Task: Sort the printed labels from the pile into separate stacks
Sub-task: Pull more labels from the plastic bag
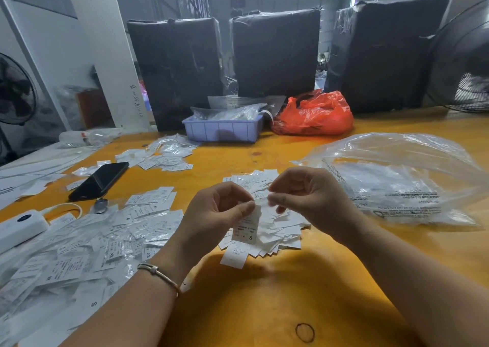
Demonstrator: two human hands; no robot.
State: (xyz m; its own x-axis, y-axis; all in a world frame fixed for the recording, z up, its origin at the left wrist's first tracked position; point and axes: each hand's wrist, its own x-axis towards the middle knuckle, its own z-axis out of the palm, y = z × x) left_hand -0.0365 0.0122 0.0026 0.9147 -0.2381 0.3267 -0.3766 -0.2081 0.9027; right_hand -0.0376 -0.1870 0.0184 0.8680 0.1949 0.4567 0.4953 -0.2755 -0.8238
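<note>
Hands: your left hand (219,209) pinches a label (247,227) marked S between thumb and fingers; your right hand (307,196) has fingertips curled at that label's top edge, grip blurred.
Pile: loose labels (280,230) heaped right under both hands, mid-worktop (264,293).
Stacks: bagged labels (105,241) spread along the worktop's left edge, XS and S readable.
Far edge: blue tray (222,131), red bag (315,116).
Right side: clear bag (397,177).
Left: phone (100,180).
</note>
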